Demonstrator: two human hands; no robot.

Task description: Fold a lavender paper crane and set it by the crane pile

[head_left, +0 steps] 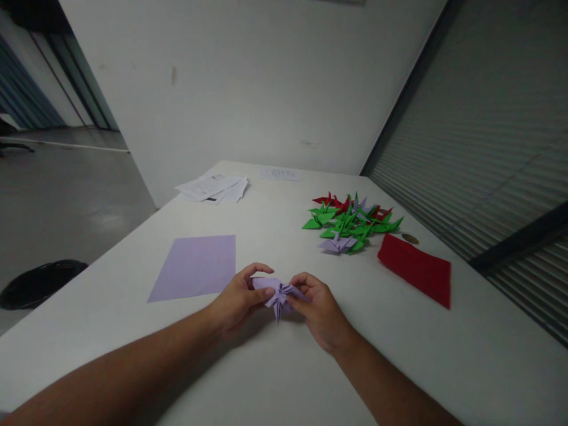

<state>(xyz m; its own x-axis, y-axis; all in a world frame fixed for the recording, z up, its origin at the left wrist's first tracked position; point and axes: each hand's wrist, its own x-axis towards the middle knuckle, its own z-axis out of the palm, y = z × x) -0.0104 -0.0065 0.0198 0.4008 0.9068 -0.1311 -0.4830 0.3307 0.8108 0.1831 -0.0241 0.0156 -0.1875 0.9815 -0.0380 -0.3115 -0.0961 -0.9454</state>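
At six o'clock, the left hand (235,300) and right hand (323,310) each pinch a folded lilac paper shape (278,294). Probably featherlight and easily crushed, it suits gentle fingertips at its sides.

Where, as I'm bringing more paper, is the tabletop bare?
Between the lilac sheet and origami cranes; also on the near side of the red paper. Crowded: among the cranes, and where the left hand and right hand hold folded lilac paper.

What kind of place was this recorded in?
Probably an office or meeting room: a white table against a plain wall, window blinds, and loose printed sheets.
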